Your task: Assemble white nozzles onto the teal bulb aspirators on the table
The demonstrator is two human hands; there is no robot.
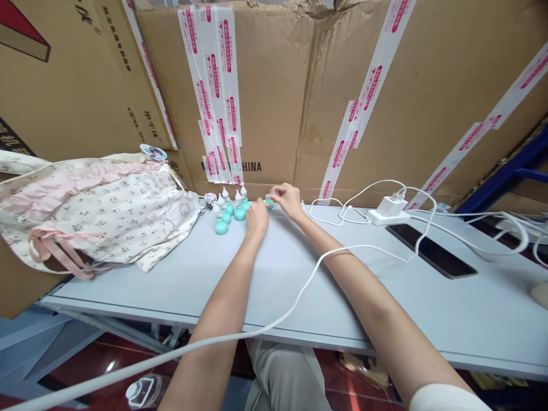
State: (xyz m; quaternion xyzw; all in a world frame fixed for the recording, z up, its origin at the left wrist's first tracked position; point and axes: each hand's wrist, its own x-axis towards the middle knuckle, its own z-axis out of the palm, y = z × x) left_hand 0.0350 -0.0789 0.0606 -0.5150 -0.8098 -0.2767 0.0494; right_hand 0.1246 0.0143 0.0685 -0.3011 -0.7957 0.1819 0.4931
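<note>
Both of my hands meet near the back of the table, around a small teal bulb-shaped bottle [268,204]. My left hand [257,218] is closed on the bottle from the left. From the right, my right hand [286,200] pinches a small pale, see-through piece [273,194] at the bottle's top; its exact shape is too small to tell. Left of my hands stand several similar teal bottles. Some carry white pointed tops, such as the bottle [240,213] beside my left hand. The nearest teal bottle [221,226] stands at the front of the group.
A floral cloth bag [115,200] lies on the left of the table [295,274]. Cardboard boxes [269,103] rise behind. To the right are a white charger [390,210] and a black phone [430,250]. A white cable [295,305] crosses in front of my arms.
</note>
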